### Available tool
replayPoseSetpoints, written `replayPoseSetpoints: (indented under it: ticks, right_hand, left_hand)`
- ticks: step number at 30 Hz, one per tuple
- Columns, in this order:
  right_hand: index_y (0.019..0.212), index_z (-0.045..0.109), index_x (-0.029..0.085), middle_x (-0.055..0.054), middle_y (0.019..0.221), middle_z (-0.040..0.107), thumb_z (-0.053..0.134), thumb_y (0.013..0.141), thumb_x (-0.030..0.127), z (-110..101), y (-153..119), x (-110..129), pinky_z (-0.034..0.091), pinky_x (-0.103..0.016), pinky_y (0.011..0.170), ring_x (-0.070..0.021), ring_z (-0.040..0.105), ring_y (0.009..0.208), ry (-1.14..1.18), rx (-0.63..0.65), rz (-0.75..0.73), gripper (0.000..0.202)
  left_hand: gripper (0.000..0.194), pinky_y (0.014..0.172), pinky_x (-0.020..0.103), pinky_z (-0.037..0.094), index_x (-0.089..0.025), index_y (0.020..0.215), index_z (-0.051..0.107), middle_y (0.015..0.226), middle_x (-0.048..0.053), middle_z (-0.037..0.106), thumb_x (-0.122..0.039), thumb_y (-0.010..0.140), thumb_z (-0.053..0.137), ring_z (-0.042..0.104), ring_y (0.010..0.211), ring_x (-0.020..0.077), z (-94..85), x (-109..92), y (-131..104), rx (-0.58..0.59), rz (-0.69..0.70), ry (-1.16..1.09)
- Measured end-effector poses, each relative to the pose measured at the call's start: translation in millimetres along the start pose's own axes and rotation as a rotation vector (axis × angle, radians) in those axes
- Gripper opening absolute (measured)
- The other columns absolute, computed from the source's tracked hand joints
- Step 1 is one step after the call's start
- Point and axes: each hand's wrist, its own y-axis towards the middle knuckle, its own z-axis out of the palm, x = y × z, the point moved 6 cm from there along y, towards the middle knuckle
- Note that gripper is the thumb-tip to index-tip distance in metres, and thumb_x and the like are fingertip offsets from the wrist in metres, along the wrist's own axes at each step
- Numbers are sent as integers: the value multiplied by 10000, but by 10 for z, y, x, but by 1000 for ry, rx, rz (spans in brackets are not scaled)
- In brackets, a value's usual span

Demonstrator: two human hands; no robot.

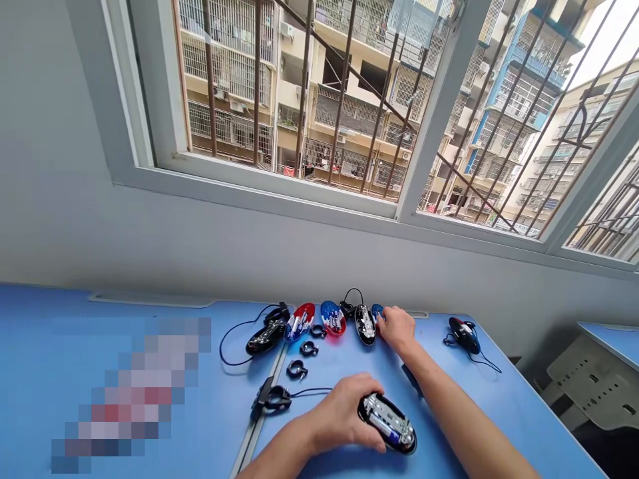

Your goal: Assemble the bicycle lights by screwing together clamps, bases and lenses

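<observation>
Through the head view I had both hands up ahead of me, bare and well apart. The left forearm (292, 442) came in from the bottom edge, slanting up and rightward, and the left hand (344, 411) sat low, back upward, its thumb (370, 436) on the near side and its fingers (368, 384) arched opposite in a rounded grip. I had the right forearm (456, 416) stretched farther out, angling in from the lower right; the right hand (398, 327) was at its far end, fingers bent downward, their tips partly hidden from me.

no legible text, labels, numbers
</observation>
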Motion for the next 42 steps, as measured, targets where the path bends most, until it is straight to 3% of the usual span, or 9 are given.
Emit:
replayPoseSetpoints:
  ticks: [9, 15, 18, 21, 25, 28, 34, 39, 42]
  right_hand:
    - [820, 694, 195, -56, 824, 688, 475, 889, 226, -282, -136, -69, 391, -241, 638, -165, 625, 757, 209, -60, -56, 232]
    - [832, 691, 217, 18, 793, 706, 548, 858, 235, -521, -795, -121, 450, -186, 646, -106, 628, 701, 454, 39, -257, 147]
    - [966, 667, 190, -33, 928, 696, 586, 821, 269, -469, -1127, -160, 485, -198, 610, -133, 639, 775, 705, 119, -335, 183]
    - [1125, 612, 192, -64, 1025, 678, 646, 775, 314, -333, -1295, -209, 512, -238, 645, -174, 638, 868, 864, 191, -351, 372]
    - [1236, 549, 211, -74, 1118, 665, 758, 687, 371, -256, -1366, -170, 497, -322, 835, -227, 626, 981, 879, 208, -436, 609]
    - [1249, 532, 208, -75, 1118, 668, 757, 693, 297, -243, -1386, -143, 487, -335, 858, -234, 630, 986, 861, 189, -450, 607]
    - [1261, 520, 190, -95, 1116, 666, 682, 721, 197, -195, -1387, -207, 492, -344, 838, -236, 630, 972, 827, 177, -417, 564]
    - [1156, 574, 205, -39, 985, 692, 641, 736, 197, -201, -1335, -286, 498, -283, 713, -188, 636, 811, 892, 218, -292, 426]
    - [1103, 588, 206, -15, 903, 691, 632, 745, 206, -197, -1336, -283, 482, -264, 677, -174, 620, 765, 907, 225, -269, 360]
  left_hand:
    - [628, 667, 255, 412, -187, 925, 682, 856, 4, 609, -650, 505, 739, 540, 784, 196, -4, 2, -2, 15, -4, 90]
    - [580, 676, 256, 419, -205, 933, 664, 848, -10, 607, -592, 515, 768, 545, 785, 195, -2, 8, -7, 6, -15, 74]
    - [520, 698, 261, 431, -212, 966, 648, 877, -11, 606, -464, 538, 802, 551, 802, 197, -5, 25, -10, -27, -8, 58]
    - [460, 754, 277, 448, -230, 1032, 626, 951, 4, 619, -311, 603, 772, 566, 858, 207, -46, 9, -21, -107, 44, 39]
    - [457, 832, 303, 465, -238, 1050, 610, 994, 21, 620, -175, 611, 723, 574, 922, 225, -122, -20, -56, -227, 57, 61]
    - [510, 863, 313, 474, -251, 1091, 608, 1065, 38, 612, -151, 604, 719, 566, 989, 245, -136, -27, -74, -264, 48, 84]
    - [603, 620, 235, 510, -307, 1241, 537, 1157, 35, 600, -168, 666, 654, 584, 902, 212, -45, 118, -60, -191, -6, 80]
    - [664, 869, 346, 512, -297, 1306, 469, 1178, 39, 615, -178, 678, 650, 572, 1022, 256, -50, 252, -72, -266, 9, 73]
    - [648, 891, 344, 508, -281, 1288, 479, 1197, 41, 599, -169, 672, 648, 560, 1054, 256, -56, 238, -76, -254, 13, 60]
